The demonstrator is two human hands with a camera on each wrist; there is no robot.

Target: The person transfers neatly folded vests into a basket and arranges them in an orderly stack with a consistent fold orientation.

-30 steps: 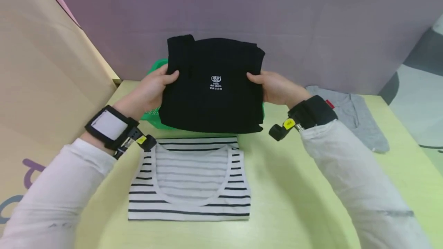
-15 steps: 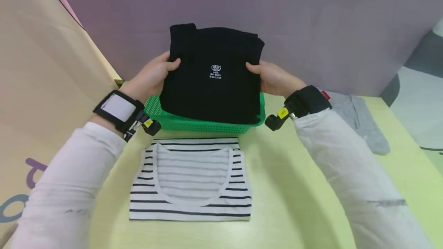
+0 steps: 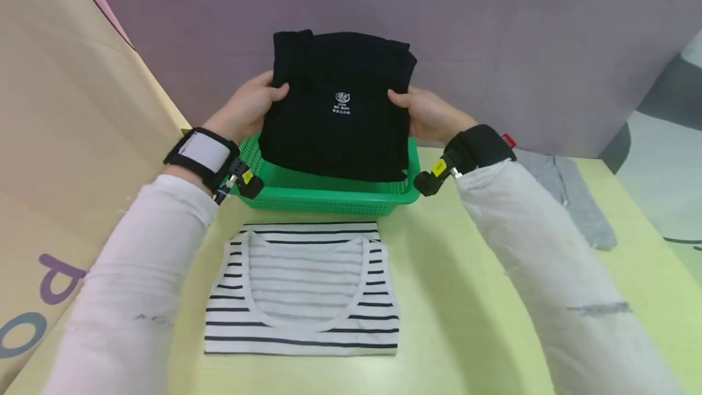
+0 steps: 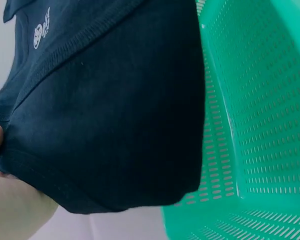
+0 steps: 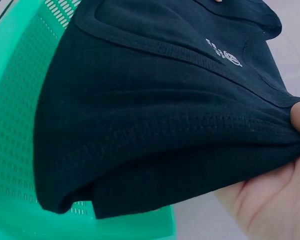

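A folded black garment [image 3: 339, 108] with a small white print is held in the air over a green perforated basket [image 3: 329, 191]. My left hand [image 3: 249, 108] grips its left edge, thumb on top. On the opposite edge my right hand [image 3: 425, 114] grips the same way. In the left wrist view the black garment [image 4: 105, 115] hangs beside the green basket's wall [image 4: 260, 125], with my left hand [image 4: 10, 200] pinching its corner. The right wrist view shows the black garment [image 5: 155, 115] above the basket [image 5: 20, 130], held by my right hand [image 5: 275, 195].
A folded black-and-white striped top [image 3: 304, 288] lies flat on the yellow-green table [image 3: 466, 322], just in front of the basket. A grey garment [image 3: 576, 200] lies at the right. A beige panel [image 3: 71, 139] stands at the left and a purple wall [image 3: 493, 29] behind.
Both hands have carried the black garment up and away from me, so it now hangs over the basket. More of the basket's front wall shows.
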